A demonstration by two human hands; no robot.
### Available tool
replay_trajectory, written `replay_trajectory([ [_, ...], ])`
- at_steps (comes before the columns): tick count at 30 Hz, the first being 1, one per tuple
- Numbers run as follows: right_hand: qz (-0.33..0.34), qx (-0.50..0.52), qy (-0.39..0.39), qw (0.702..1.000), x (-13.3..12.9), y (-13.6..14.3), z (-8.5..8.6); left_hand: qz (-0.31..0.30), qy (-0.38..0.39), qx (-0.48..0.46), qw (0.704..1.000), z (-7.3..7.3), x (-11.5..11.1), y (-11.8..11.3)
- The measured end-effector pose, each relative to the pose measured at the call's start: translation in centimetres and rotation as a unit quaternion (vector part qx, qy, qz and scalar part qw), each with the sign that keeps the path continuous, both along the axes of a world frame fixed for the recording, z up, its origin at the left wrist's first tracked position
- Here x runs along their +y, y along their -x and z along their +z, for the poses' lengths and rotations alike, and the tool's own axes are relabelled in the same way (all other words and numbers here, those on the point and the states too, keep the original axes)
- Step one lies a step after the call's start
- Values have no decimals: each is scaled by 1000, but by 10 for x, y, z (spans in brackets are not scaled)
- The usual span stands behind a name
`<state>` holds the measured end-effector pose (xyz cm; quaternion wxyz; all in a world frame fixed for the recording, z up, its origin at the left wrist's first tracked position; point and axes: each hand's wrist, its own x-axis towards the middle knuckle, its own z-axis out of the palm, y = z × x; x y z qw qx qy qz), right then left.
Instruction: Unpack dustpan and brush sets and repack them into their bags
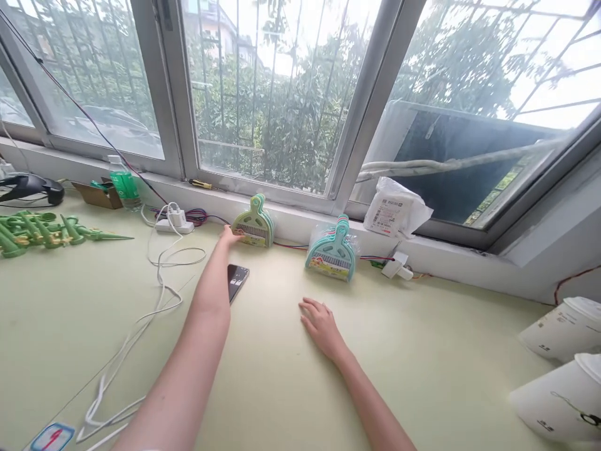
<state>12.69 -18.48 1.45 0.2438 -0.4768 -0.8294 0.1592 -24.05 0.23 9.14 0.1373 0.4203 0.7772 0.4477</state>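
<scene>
Two stacks of small packaged dustpan-and-brush sets stand upright against the window ledge. My left hand (228, 236) reaches to the left edge of the green-topped stack (255, 224), its fingers closed on that edge. The teal stack (332, 252), in clear wrap, stands to the right with no hand on it. My right hand (320, 321) lies on the pale green table (282, 388) below the teal stack, fingers spread and holding nothing. A dark phone (238, 280) lies beside my left forearm, which partly covers it.
White cables (161, 282) run from a power strip (174, 222) across the left. Green plastic pieces (42, 233) and a bottle (124, 183) are farther left. A white package (397, 208) rests on the ledge; two white cups (563, 401) lie at the right edge.
</scene>
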Motion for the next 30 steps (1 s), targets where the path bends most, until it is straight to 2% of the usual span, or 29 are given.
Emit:
replay_trajectory([
  [2, -3, 6, 5, 1000, 0, 0, 1, 0, 16, -2, 1000, 4, 2, 1],
  [7, -5, 18, 22, 1000, 0, 0, 4, 57, -3, 7, 998, 11, 2, -9],
  [12, -9, 29, 20, 999, 4, 1, 5, 60, 2, -28, 998, 7, -1, -17],
  [14, -15, 36, 17, 999, 7, 2, 4, 37, 0, -46, 998, 4, -3, -18],
  [16, -18, 42, 17, 999, 9, 3, 4, -11, -6, -86, 996, 2, -5, -18],
  [20, -13, 48, 18, 999, 9, 4, 5, -113, -16, -212, 971, 4, -8, -10],
  [25, -13, 47, 14, 999, 9, 3, 3, -136, -19, -255, 957, 15, -18, -3],
  [28, -12, 40, 5, 999, 11, 1, 1, -158, 5, -279, 947, 20, -35, -18],
  [30, -12, 40, -12, 999, 11, 0, 0, -193, 27, -302, 933, 21, -51, -41],
])
